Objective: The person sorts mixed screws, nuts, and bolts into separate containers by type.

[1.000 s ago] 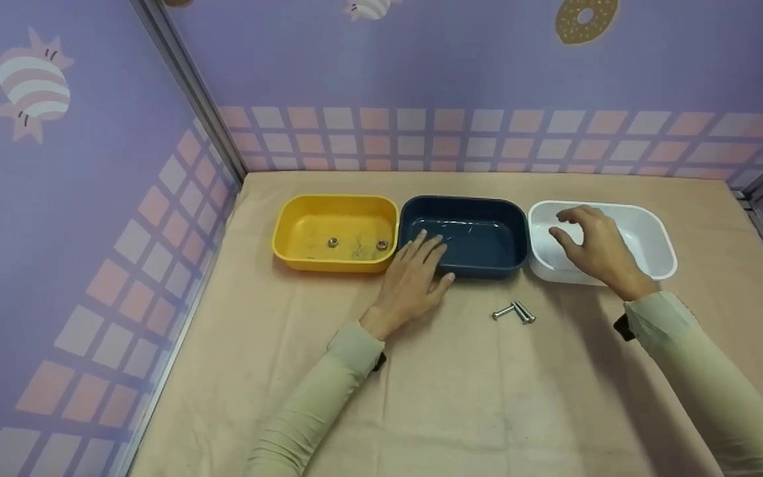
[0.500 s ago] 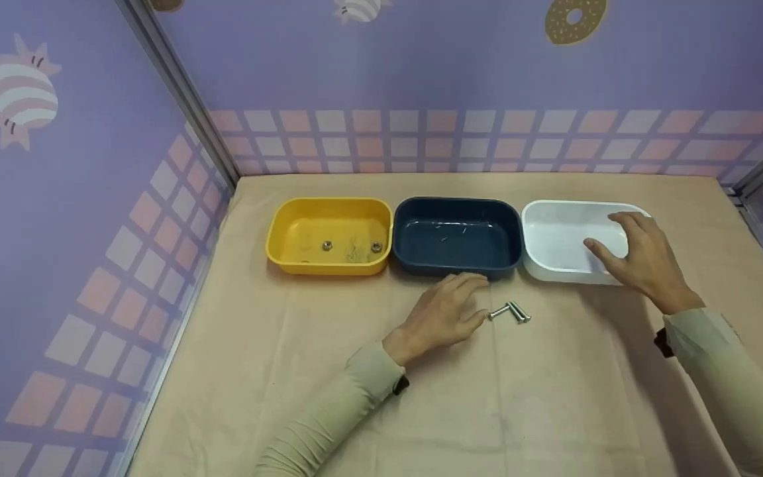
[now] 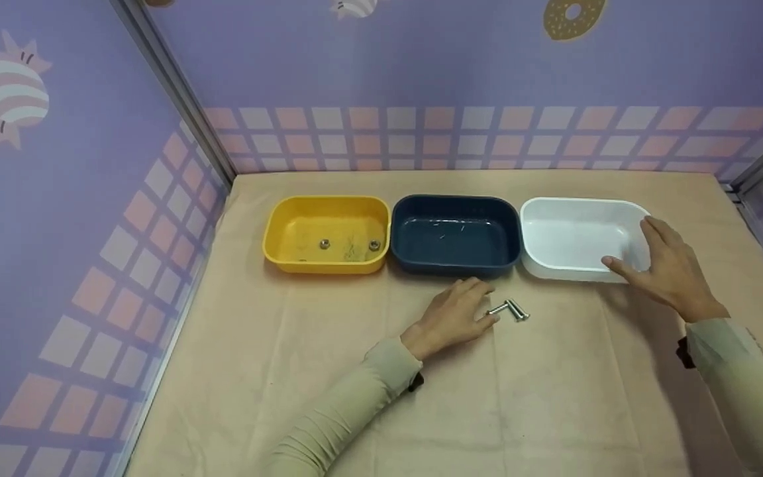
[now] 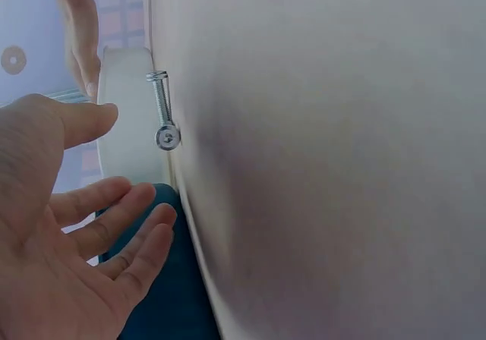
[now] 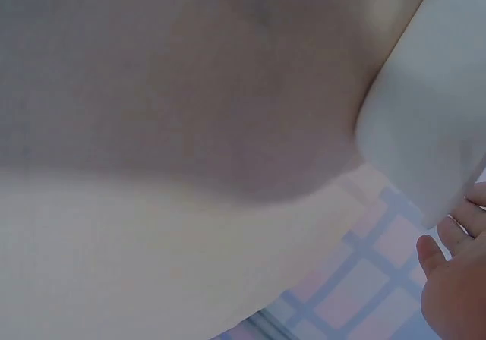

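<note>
My left hand [image 3: 453, 318] is over the cloth just left of several metal bolts [image 3: 518, 310], its thumb close to the leftmost bolt's head. In the left wrist view the fingers [image 4: 140, 260] are spread and loosely bent, with nothing between them and the thumb; the bolts [image 4: 162, 112] lie beyond the fingertips. My right hand [image 3: 676, 271] is at the front right corner of the white plastic box [image 3: 573, 271], thumb by the front rim and fingers by the right rim. In the right wrist view its fingers are near the white box's edge [image 5: 425, 150]; whether they touch is unclear.
A dark blue box [image 3: 454, 268] stands between the white box and a yellow box [image 3: 325, 267], all in a row. Two nuts [image 3: 324, 244] lie in the yellow box. Patterned panels [image 3: 368, 66] stand behind and to the left of the cloth-covered table [image 3: 487, 411].
My left hand has moved from the dark blue box's front left rim, right and nearer, to beside the bolts. My right hand has moved from over the white box to its right front corner.
</note>
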`<state>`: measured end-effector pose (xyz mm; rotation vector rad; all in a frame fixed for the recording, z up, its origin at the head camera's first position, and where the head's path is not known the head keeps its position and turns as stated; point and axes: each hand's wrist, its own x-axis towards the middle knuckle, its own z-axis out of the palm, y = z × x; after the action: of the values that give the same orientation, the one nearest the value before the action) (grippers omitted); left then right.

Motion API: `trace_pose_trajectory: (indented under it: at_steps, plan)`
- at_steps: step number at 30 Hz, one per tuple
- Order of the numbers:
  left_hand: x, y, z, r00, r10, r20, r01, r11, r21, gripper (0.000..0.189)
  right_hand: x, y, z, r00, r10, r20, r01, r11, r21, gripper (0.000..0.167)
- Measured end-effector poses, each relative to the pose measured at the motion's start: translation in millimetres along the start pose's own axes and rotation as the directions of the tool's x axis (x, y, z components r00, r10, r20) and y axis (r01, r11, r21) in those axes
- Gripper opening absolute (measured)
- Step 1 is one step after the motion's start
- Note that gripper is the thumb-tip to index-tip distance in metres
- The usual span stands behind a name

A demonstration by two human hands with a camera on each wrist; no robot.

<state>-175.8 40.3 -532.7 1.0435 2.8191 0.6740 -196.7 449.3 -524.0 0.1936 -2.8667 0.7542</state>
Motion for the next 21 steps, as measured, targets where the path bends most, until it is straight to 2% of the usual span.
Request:
trace_pose_trajectory:
  at_steps: [7, 12, 17, 21]
  plan:
    - [5.1, -2.2, 5.1, 0.998, -0.035, 0.056, 0.033, 0.998, 0.046, 0.049, -5.7, 14, 0, 0.989, 0.096, 0.111, -0.101, 0.994, 0.043, 0.107]
    - [8.9, -4.2, 7.9, 0.998, -0.024, 0.064, 0.021, 0.998, 0.051, 0.043, -6.4, 18, 3, 0.979, 0.105, 0.174, -0.118, 0.991, 0.068, 0.105]
    - [13.2, -6.0, 10.5, 0.996, -0.011, 0.087, 0.007, 0.999, 0.045, 0.036, -7.1, 17, 5, 0.984, 0.076, 0.160, -0.081, 0.996, 0.026, 0.098]
    - [16.7, -5.8, 11.0, 0.995, -0.032, 0.094, 0.032, 0.999, 0.001, 0.034, -8.3, 16, 4, 0.987, 0.064, 0.150, -0.066, 0.998, 0.005, 0.095]
